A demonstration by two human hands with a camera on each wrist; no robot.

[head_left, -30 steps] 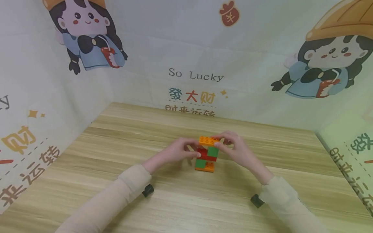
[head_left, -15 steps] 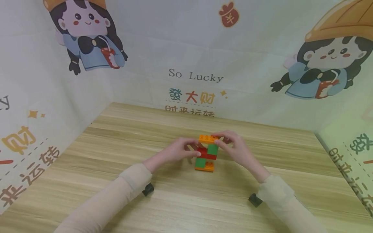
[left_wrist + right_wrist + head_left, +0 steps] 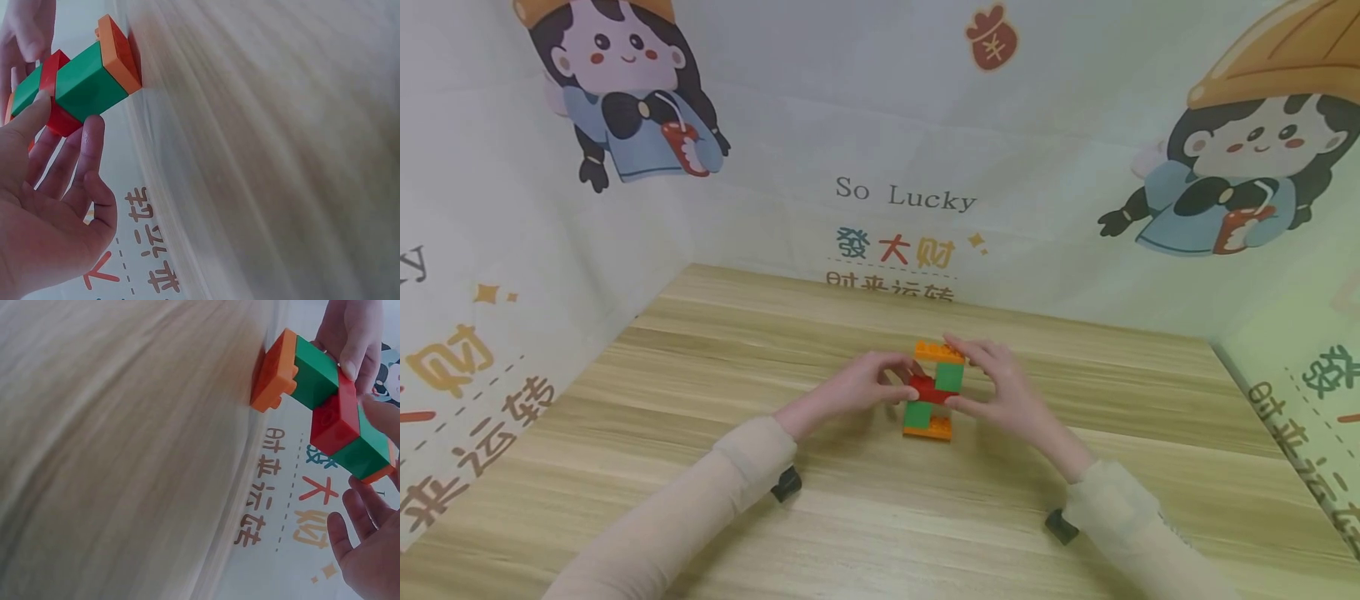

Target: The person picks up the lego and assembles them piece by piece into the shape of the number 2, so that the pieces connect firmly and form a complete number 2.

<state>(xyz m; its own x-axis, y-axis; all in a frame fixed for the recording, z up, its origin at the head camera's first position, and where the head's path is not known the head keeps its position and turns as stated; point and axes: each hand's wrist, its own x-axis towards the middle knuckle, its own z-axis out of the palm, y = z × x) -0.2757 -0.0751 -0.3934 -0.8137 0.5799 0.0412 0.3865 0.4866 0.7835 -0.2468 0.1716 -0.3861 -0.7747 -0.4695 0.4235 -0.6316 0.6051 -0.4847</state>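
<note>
A small tower of toy building bricks stands on the wooden table. From the bottom it has an orange brick (image 3: 936, 433), a green brick (image 3: 917, 414), a red brick (image 3: 931, 392), a second green brick (image 3: 950, 377) and an orange brick (image 3: 931, 352) on top. The green bricks sit at opposite ends. My left hand (image 3: 867, 385) pinches the left end of the red brick between thumb and fingers. My right hand (image 3: 1009, 387) is spread at the tower's right side, its thumb by the red brick and its index finger near the top orange brick. Contact there is unclear.
Behind the table (image 3: 730, 333) rises a printed cloth (image 3: 775, 108) that also covers both sides. Small black pieces (image 3: 787, 483) show beneath the sleeve cuffs.
My right thumb has left the top orange brick and moved down beside the red one, spreading the hand. The tower's top has shifted slightly away from me. My left hand keeps its hold.
</note>
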